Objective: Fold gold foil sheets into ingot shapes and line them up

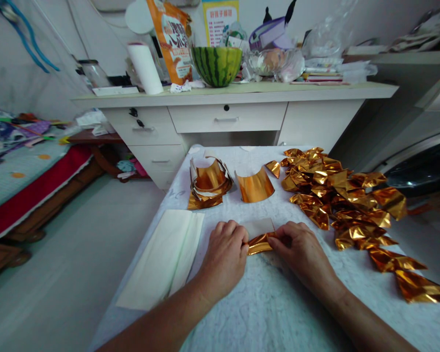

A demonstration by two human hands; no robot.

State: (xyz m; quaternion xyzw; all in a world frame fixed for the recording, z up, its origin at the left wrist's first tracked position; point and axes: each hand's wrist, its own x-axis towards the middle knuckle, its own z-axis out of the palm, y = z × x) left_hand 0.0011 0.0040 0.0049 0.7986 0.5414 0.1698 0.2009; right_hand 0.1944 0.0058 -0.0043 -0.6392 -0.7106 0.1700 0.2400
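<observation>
Between my hands lies a gold foil sheet [260, 244], partly folded or rolled, with a pale flap [258, 226] behind it. My left hand [225, 254] pinches its left end. The right end is pinched by the thumb and fingers of my right hand [300, 249]. Just beyond stands one curved gold foil sheet [255, 187], and to its left a curled stack of gold foil sheets [209, 178]. Folded gold foil pieces [337, 190] are heaped on the right. White paper sheets [161, 259] lie left of my left hand.
The cloth-covered table [220, 322] reaches to a white desk [231, 95] with drawers. On the desk are a watermelon half [217, 66], an orange pouch [174, 44], a paper roll [145, 68] and plastic bags. A bed [29, 186] is at left, a washing machine [425, 156] at right.
</observation>
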